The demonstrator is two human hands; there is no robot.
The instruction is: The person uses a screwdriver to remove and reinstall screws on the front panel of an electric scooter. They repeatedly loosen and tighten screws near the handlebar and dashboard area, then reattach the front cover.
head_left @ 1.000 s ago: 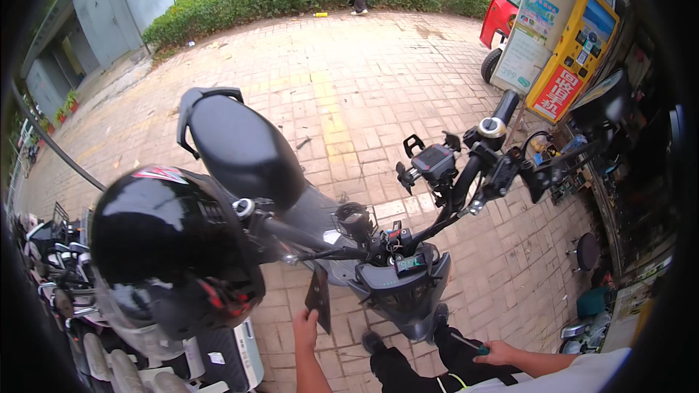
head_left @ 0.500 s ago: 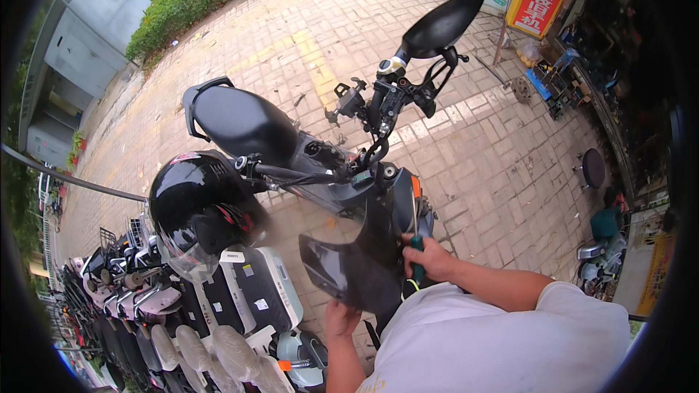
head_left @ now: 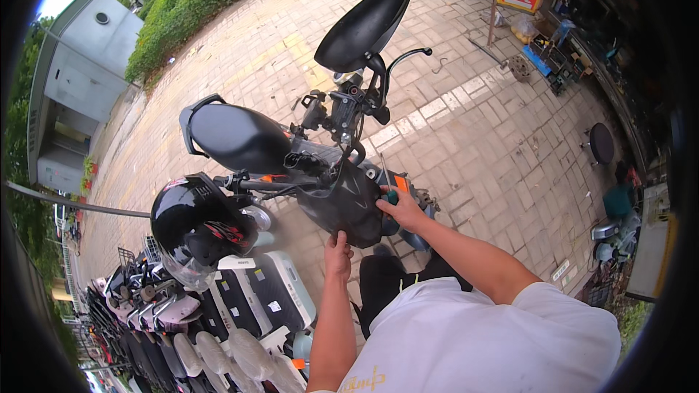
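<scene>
In front of me stands a black scooter with its seat [head_left: 237, 135] pointing away to the left. A dark, glossy front panel [head_left: 338, 207] lies against its front, below the handlebar. My left hand [head_left: 338, 255] is closed at the panel's lower edge, thumb up against it. My right hand [head_left: 404, 211] grips a screwdriver [head_left: 392, 196] by its green handle, shaft pointing up and away. Its fingers also touch the panel's right edge. Whatever fixings sit behind the panel are hidden.
A black helmet [head_left: 193, 218] hangs at the left handlebar end. A large mirror [head_left: 362, 25] sticks up on the far side. Several parked scooters [head_left: 160, 306] crowd the lower left. To the right are a round stool [head_left: 601, 143] and a blue tool tray [head_left: 537, 60] on the brick paving.
Both hands have moved the panel up and away from my body, onto the scooter's front. The mirror and handlebar have shifted left in view. The screwdriver stays in my right hand.
</scene>
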